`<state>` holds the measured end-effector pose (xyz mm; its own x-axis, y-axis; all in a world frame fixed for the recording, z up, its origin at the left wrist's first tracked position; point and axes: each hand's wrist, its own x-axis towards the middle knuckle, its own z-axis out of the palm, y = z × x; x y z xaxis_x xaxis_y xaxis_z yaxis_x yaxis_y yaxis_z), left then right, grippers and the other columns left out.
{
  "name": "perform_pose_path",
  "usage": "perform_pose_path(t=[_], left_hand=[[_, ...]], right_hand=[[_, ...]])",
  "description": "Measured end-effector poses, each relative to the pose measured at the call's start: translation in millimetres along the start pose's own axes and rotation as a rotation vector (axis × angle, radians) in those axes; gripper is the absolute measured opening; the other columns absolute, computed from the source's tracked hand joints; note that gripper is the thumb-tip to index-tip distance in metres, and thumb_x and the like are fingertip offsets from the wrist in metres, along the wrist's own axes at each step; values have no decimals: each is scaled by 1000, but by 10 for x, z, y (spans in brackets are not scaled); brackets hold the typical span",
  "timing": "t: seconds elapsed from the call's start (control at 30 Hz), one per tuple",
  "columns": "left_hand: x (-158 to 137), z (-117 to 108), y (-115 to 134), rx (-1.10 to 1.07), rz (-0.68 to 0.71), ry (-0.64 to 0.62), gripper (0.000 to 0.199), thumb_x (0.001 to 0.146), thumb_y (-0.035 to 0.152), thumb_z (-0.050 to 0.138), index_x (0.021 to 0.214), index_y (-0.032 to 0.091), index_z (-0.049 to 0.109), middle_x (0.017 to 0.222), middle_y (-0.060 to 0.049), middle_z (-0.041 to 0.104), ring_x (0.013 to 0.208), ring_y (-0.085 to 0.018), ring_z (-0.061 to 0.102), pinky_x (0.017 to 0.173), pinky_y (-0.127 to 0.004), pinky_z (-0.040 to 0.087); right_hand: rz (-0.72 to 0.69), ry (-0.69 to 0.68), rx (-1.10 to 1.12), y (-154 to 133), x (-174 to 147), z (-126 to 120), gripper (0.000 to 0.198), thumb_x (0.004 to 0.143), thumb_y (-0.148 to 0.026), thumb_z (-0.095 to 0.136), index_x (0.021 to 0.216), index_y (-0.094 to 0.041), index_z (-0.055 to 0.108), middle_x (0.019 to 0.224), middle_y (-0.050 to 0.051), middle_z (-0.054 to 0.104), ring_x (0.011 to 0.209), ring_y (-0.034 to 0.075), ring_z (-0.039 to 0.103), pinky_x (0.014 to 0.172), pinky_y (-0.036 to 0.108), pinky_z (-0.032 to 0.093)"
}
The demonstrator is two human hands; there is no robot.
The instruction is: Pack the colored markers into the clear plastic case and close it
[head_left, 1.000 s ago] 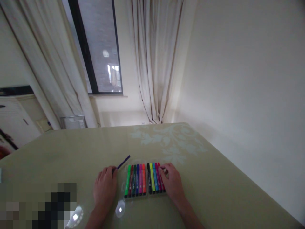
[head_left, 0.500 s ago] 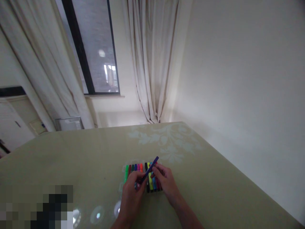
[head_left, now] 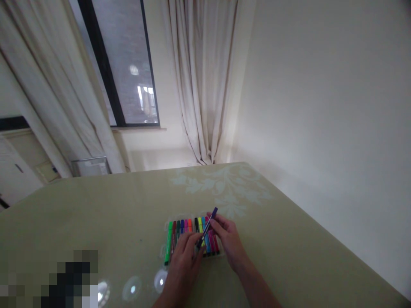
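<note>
Gripping purple marker (head_left: 206, 230): left hand (head_left: 185, 259), right hand (head_left: 229, 238). Leaf-patterned green table (head_left: 102, 214); pale curtains (head_left: 204, 77), dark-framed window (head_left: 125, 60) behind.

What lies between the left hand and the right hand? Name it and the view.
In the head view, a slim dark purple marker slants between the left hand and right hand, over side-by-side coloured markers.

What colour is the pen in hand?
The pen is dark purple, seen best in the head view.
</note>
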<state>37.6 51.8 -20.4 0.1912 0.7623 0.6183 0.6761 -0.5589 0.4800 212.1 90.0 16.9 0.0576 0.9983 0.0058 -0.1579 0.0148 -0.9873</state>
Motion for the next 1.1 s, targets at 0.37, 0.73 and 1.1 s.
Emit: perform_pose_path(t=[0.37, 0.73, 1.1], left_hand=[[-128, 151, 79, 281, 258, -418, 62, 95, 28, 63, 153, 33, 43, 155, 0, 53, 135, -24, 54, 112, -45, 47], [-87, 129, 146, 323, 258, -460, 70, 91, 25, 68, 153, 40, 42, 157, -1, 50, 137, -27, 52, 111, -49, 46], [-115, 145, 129, 315, 302, -350, 63, 92, 26, 65, 152, 32, 45, 153, -3, 55, 132, -26, 56, 110, -44, 46]], right_hand=[[-35, 15, -719, 165, 171, -512, 33, 85, -34, 61, 107, -20, 81, 105, 10, 80, 96, 25, 74, 90, 35, 54], [-125, 157, -875, 119, 88, -194, 22, 85, -17, 58, 101, -17, 74, 96, 9, 76, 84, 20, 71, 80, 27, 52], [-148, 209, -1128, 162, 15, -209, 11, 84, -28, 66, 76, -22, 71, 80, 8, 75, 76, 23, 69, 70, 31, 45]])
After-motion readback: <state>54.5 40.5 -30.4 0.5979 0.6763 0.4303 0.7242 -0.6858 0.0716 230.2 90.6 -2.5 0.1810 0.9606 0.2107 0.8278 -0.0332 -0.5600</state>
